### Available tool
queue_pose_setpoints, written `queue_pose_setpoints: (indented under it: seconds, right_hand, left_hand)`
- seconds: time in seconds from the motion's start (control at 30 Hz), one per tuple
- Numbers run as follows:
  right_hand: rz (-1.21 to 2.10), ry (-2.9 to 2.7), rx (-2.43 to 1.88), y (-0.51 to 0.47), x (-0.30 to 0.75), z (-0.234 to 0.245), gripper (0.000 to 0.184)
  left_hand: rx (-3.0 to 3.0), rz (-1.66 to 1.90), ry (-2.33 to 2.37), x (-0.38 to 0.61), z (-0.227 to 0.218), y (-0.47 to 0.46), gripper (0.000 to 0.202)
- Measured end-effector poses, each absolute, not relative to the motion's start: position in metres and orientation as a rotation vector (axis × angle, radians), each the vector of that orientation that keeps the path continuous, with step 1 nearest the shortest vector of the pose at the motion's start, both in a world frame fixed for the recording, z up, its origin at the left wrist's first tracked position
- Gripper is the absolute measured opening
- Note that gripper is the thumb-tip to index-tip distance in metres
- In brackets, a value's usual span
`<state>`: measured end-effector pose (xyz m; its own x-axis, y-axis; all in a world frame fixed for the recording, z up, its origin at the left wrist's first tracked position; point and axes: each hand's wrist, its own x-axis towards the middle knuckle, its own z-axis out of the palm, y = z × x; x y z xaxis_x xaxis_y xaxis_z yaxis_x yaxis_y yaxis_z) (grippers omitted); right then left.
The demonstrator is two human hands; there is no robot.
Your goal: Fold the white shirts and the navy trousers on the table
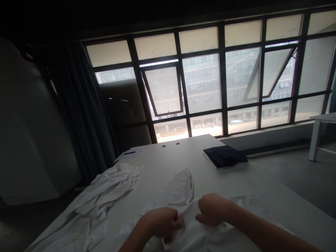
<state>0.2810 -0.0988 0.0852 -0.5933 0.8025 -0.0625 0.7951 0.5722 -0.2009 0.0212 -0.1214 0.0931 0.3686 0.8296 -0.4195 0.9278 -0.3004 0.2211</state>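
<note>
A white garment [194,229] lies spread and rumpled on the near part of the white table. My right hand [214,210] is closed on its upper part, fingertips pressed into the fabric. To the left, my left hand [162,222] has its fingers curled round a bit of the same cloth; they are slightly blurred. Beyond both hands, a folded-looking part of white cloth [181,187] stands up a little from the tabletop. Whether it belongs to the same garment I cannot tell for sure. The garment's lower edge runs out of view.
A loose heap of white cloth [105,192] lies along the left side of the table [157,168]. A dark folded cloth [224,155] rests at the far right edge. Paper with a pen [129,153] is at the far left. Windows [201,84] stand behind.
</note>
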Motion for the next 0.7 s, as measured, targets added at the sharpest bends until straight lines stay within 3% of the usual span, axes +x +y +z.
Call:
queue_pose_setpoints:
  seconds: [0.13, 0.23, 0.43, 0.6, 0.7]
  right_hand:
    - [0.287, -2.488, -1.525, -0.056, 0.244, 0.078, 0.035]
    - [0.284, -2.368, -1.510, -0.044, 0.225, 0.060, 0.038]
    - [0.370, -2.271, -1.313, -0.046, 0.223, 0.018, 0.052]
    - [0.559, -2.032, -1.288, -0.038, 0.223, -0.005, 0.017]
    - [0.592, -1.803, -1.285, -0.025, 0.227, -0.006, 0.009]
  left_hand:
    - [2.270, -0.163, 1.775, 0.034, 0.100, -0.061, 0.028]
    - [2.257, -0.010, 2.004, 0.041, 0.074, -0.034, 0.042]
    - [2.221, 0.223, 2.202, 0.050, 0.019, -0.029, 0.046]
    - [2.242, 0.384, 2.168, 0.041, 0.008, -0.024, 0.038]
    - [2.254, 0.441, 2.126, 0.038, 0.007, -0.022, 0.038]
